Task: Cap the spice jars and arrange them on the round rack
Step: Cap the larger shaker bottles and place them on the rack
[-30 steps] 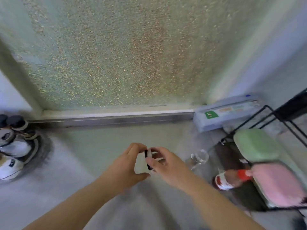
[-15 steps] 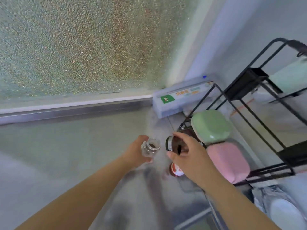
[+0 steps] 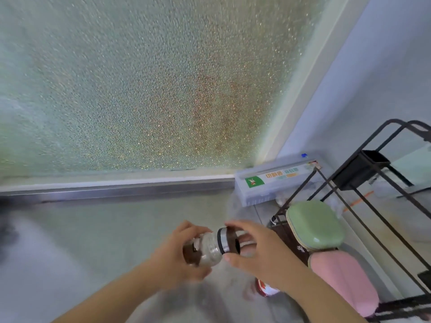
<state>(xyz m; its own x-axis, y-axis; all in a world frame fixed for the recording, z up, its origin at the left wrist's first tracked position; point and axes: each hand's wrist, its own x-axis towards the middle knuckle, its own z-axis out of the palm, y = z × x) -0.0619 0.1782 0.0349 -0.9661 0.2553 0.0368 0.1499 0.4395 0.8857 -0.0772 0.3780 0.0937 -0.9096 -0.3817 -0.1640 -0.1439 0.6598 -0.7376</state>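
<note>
Left hand (image 3: 173, 255) is gripping the glass spice jar (image 3: 205, 249), fingers curled round its body and base. The jar is lying tilted almost on its side in the air above the counter (image 3: 93, 229), mouth end pointing right. Contents are showing greyish near the neck and dark brown toward the base; blur is preventing a finer reading.

Right hand (image 3: 261, 250) is pinching the cap (image 3: 228, 240), a black cap with a silver band, forefinger arching over the top edge and thumb pressing from below. The cap is sitting against the jar's mouth; whether it is fully seated cannot be told.

Both forearms are entering from the bottom edge, converging at the jar, roughly centre-low in the view.

Just below the right wrist, a small container with a red and white label (image 3: 265, 289) is standing on the counter, mostly hidden by the arm.

To the right, a black wire shelf frame (image 3: 363, 199) is standing on the counter. A green rounded lid (image 3: 314, 223) and a pink rounded lid (image 3: 342, 279) are resting on its lower level, green one farther back, pink one nearer, the two just beside each other.

Behind the shelf, a long pale box with a green logo (image 3: 275, 180) is lying in the corner against the window sill. A frosted glass pane (image 3: 140, 85) is filling the upper view.
</note>
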